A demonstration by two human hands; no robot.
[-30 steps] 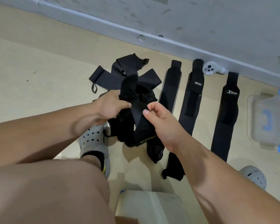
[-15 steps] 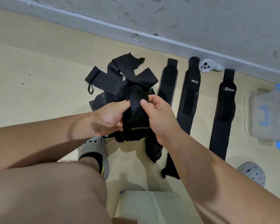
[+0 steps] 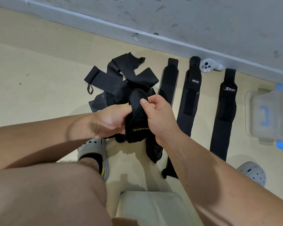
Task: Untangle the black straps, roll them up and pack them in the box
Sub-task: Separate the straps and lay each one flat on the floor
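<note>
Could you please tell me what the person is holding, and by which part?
Both hands hold one black strap with yellow lettering: the left hand grips one side at mid-length, the right hand pinches it near the folded upper end, thumb on top.

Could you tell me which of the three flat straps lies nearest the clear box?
The strap labelled XTEP, rightmost of the three, right beside the clear box.

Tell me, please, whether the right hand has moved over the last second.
Yes. Gripping the black strap, the right hand has shifted slightly away from the person, closer to the tangled pile of straps.
</note>
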